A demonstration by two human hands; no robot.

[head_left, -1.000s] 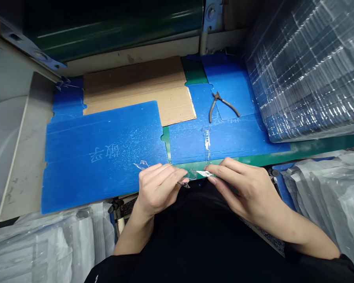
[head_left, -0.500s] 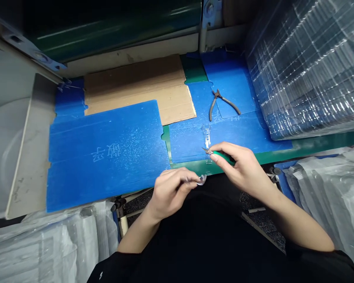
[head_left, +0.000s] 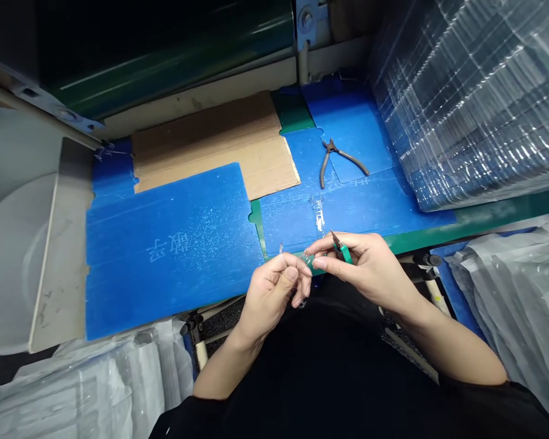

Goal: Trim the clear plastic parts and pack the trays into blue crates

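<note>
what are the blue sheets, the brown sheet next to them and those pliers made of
The blue sheet looks like corrugated plastic, probably polypropylene, semi-gloss with fine ribbing and fold creases. The brown sheet looks like matte corrugated cardboard, with scored fold lines. The pliers look like dull grey steel; their handles may be coated, but that's hard to tell.

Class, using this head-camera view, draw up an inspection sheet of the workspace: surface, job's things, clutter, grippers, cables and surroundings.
Surface: green mat under blue corrugated sheets and cardboard.
Job's things: right hand grips green-handled cutters; left hand pinches a clear scrap.
Clutter: pliers and a clear plastic piece lie on the blue sheets.
Grippers: nothing seen; bare hands only.
Cables: nothing seen.
Surroundings: bagged clear plastic at right, white bags at lower right, green machine panel behind.
</note>
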